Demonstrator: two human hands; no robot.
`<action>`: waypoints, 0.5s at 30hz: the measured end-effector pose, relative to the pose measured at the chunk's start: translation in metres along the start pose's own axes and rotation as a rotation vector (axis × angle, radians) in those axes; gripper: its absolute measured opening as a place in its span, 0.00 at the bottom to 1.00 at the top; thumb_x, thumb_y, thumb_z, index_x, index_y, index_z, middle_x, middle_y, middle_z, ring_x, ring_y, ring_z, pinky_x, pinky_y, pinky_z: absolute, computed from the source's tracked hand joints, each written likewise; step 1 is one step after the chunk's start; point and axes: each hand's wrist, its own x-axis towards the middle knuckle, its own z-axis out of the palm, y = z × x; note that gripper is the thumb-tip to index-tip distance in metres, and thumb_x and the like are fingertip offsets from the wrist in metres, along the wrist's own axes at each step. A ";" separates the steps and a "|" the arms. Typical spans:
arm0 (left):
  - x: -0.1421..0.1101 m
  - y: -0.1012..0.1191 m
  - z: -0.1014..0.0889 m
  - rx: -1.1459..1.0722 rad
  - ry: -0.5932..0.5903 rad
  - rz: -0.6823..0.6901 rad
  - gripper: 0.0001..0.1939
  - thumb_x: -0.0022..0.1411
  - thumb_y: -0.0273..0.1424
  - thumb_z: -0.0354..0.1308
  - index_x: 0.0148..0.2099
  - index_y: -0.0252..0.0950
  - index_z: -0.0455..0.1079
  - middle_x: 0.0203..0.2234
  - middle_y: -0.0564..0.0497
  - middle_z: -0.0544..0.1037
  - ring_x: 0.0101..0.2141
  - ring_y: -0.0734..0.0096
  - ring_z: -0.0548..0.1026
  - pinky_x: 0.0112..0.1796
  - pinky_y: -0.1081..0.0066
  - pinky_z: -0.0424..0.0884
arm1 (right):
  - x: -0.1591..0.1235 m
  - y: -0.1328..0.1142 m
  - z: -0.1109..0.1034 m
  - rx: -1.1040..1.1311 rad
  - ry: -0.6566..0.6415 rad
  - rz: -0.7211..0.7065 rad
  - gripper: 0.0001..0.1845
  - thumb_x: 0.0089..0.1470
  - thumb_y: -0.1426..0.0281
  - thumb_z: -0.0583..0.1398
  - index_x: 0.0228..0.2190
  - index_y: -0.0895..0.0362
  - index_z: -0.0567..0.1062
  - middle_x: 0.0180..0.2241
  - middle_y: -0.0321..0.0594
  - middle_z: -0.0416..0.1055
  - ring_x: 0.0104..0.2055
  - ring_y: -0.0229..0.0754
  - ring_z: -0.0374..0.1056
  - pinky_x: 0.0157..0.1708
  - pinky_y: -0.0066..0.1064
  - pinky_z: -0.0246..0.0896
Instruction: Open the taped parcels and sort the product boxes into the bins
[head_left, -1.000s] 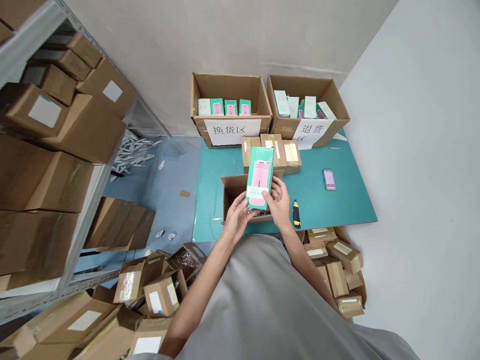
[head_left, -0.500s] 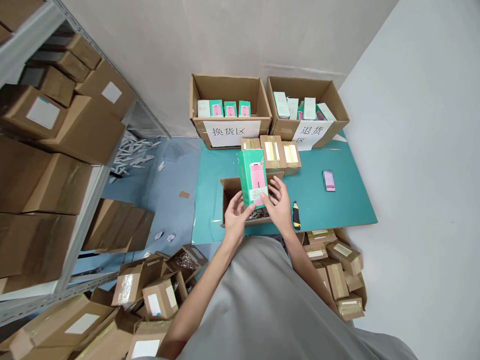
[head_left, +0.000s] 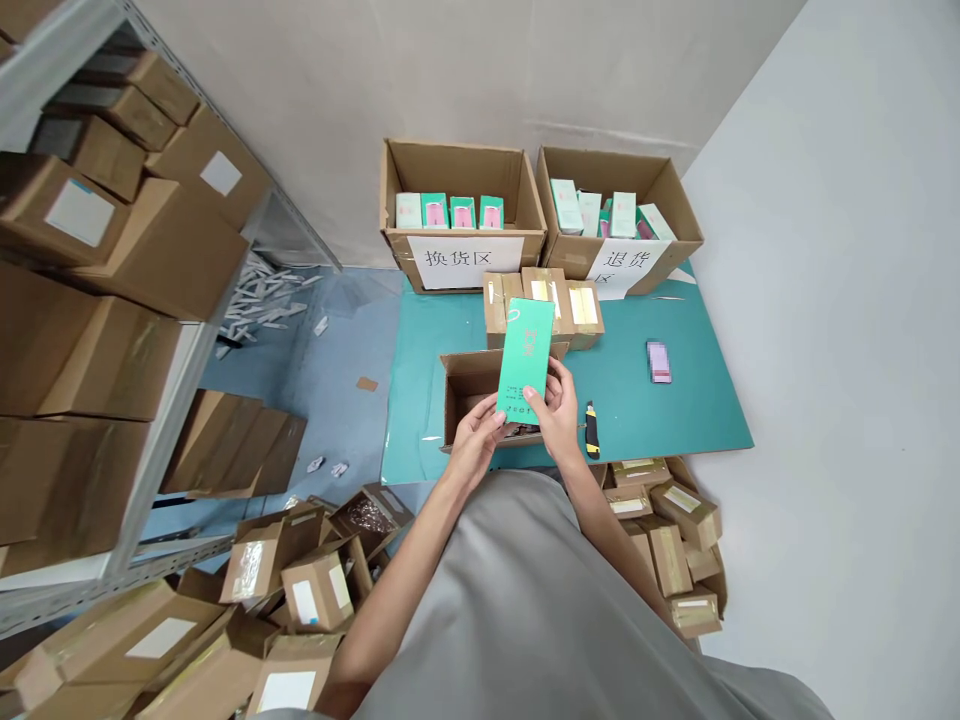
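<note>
Both hands hold a green product box (head_left: pixel 527 350) upright, a plain green side with print facing me. My left hand (head_left: pixel 478 432) grips its lower left corner, the thumb on the front edge. My right hand (head_left: pixel 556 410) closes on the lower right, thumb pressed on the printed face. Below and behind it an open cardboard carton (head_left: pixel 469 385) stands on the green table (head_left: pixel 675 410); the green box and my hands hide part of its inside. A black and yellow box cutter (head_left: pixel 592 432) lies just right of my right hand.
Two large cartons with paper signs, a left one (head_left: pixel 461 275) and a right one (head_left: pixel 574 258), hold several similar boxes. Small taped cartons (head_left: pixel 585 308) stand before them. A phone-like item (head_left: pixel 659 362) lies at right. Shelving (head_left: pixel 169 385) and piled cartons (head_left: pixel 315 590) flank the left.
The green box has been turned in my hands: the side with the pink picture faced me, now a plain green printed side does. Both hands stay on it.
</note>
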 end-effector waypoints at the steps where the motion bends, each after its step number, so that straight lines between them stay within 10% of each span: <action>1: 0.001 -0.001 -0.001 0.004 0.005 0.004 0.32 0.56 0.46 0.81 0.58 0.37 0.81 0.55 0.40 0.85 0.55 0.51 0.84 0.58 0.54 0.79 | 0.000 0.001 -0.001 0.001 -0.004 -0.003 0.45 0.56 0.45 0.74 0.66 0.50 0.68 0.63 0.52 0.78 0.63 0.56 0.78 0.61 0.45 0.78; 15: -0.010 -0.004 0.022 0.464 0.299 0.407 0.37 0.47 0.39 0.83 0.57 0.41 0.74 0.57 0.44 0.76 0.60 0.54 0.77 0.50 0.65 0.81 | 0.002 0.005 0.001 -0.081 0.032 -0.035 0.64 0.55 0.47 0.77 0.79 0.47 0.53 0.68 0.55 0.72 0.63 0.55 0.77 0.58 0.45 0.80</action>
